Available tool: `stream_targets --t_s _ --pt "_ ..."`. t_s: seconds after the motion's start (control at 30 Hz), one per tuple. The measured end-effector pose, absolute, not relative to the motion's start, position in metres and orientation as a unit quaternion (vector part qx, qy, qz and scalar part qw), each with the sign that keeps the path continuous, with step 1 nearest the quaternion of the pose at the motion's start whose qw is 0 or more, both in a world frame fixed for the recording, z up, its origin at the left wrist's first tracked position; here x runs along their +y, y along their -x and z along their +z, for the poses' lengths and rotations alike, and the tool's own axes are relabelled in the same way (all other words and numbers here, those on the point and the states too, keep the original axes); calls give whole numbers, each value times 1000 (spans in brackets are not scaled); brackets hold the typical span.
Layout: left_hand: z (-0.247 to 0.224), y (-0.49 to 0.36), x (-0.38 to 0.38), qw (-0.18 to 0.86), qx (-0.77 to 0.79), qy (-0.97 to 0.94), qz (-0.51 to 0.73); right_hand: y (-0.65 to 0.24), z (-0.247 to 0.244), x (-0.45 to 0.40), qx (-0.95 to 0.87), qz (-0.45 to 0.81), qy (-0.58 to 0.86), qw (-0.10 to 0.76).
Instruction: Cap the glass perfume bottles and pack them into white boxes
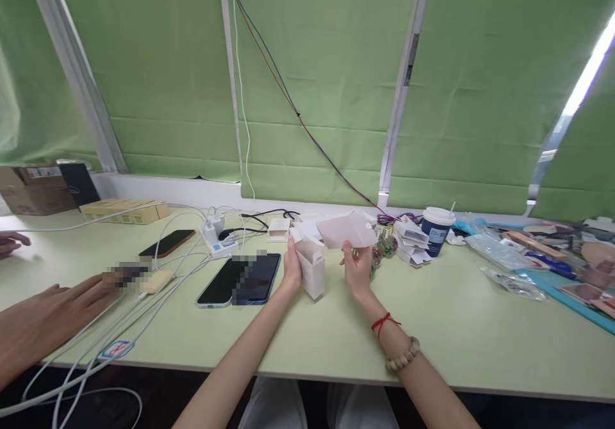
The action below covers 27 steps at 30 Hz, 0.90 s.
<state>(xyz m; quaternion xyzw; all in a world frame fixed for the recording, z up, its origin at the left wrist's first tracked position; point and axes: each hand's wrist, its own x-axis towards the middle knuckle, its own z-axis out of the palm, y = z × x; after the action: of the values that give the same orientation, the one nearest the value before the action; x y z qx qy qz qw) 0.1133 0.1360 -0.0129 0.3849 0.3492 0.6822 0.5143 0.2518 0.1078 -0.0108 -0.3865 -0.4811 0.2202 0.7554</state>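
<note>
My left hand (291,267) grips a small white box (313,272) by its left side, upright over the table with its top flaps open. A white sheet of card or paper (344,229) is pinched in my right hand (358,267), tilted just right of and above the box. Whether it is a folded insert or a flat piece I cannot tell. Behind my right hand lie several small round shiny pieces (385,244), partly hidden by the hand. Two phones (257,280) lie side by side, left of my left hand.
White opened cartons (412,240) and a lidded paper cup (436,232) stand right of centre. Plastic bags (512,282) and mixed items crowd the right end. At left are a power strip (221,246), loose white cables and another person's hand (72,304).
</note>
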Motion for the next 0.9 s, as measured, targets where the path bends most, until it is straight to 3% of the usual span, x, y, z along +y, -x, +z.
stream_targets --t_s 0.3,0.5,0.63,0.9 --pt "-19 -130 125 341 350 -610 624 -269 12 103 -458 247 317 793" --pt "-22 -128 129 282 366 -651 602 -270 15 102 -444 170 300 827" --pt "-23 -130 128 278 377 -663 584 -268 17 99 -467 196 308 805" --pt "-12 -119 141 382 436 -549 602 -273 19 102 -422 265 337 798"
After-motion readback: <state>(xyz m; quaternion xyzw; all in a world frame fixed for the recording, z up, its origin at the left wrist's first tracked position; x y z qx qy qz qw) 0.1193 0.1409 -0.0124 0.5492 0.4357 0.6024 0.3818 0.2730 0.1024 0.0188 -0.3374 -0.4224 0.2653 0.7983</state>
